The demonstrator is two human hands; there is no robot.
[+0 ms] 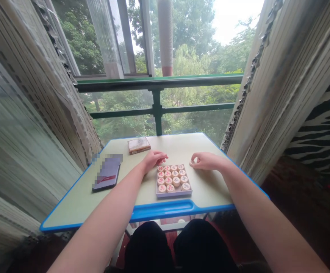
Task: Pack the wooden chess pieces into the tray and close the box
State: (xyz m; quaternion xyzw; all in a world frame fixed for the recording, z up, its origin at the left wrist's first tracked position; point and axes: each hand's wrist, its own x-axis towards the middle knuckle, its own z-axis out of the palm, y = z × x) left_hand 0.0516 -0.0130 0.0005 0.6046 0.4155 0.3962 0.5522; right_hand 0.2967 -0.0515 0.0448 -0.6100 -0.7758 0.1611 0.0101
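Note:
A shallow lavender box (174,195) stands near the front edge of the table, filled with round wooden Chinese chess pieces (168,174) that bear red or dark characters. Its front row has a gap (178,188) between a red piece and a dark one. Just behind the box's far left corner, my left hand (154,158) is open, fingers stretched to the right and holding nothing. To the right of the box, my right hand (206,161) pinches a Chinese chess piece (191,163) low over the tabletop. My fingers partly cover that piece, and its character cannot be read.
The pale table (210,189) has a blue rim with a moulded groove (165,207) in front. A small flat box (139,145) lies at the back left. A dark tablet-like object (108,178), partly pixelated, lies at left. Beyond are a green railing (159,83) and curtains (247,94).

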